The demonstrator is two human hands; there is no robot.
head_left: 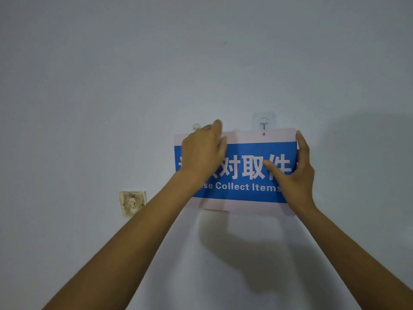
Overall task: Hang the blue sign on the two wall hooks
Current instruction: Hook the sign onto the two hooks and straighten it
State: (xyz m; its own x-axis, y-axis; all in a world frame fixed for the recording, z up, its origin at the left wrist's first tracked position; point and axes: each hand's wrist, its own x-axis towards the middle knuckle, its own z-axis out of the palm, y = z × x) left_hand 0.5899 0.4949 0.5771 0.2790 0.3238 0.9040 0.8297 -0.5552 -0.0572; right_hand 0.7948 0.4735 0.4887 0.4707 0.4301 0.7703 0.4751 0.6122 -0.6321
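Observation:
The blue sign with white characters and a pale border lies flat against the wall. My left hand presses over its upper left part, fingers at the top edge. My right hand grips the right edge, thumb on the blue face. The right wall hook, on a clear adhesive pad, stands just above the small hole near the sign's top edge. The left wall hook shows just above the sign's top left, beside my left fingers. Any left hole is hidden under my hand.
A stained, worn wall socket plate sits lower left of the sign. The rest is bare pale wall, with my arms' shadows below and right of the sign.

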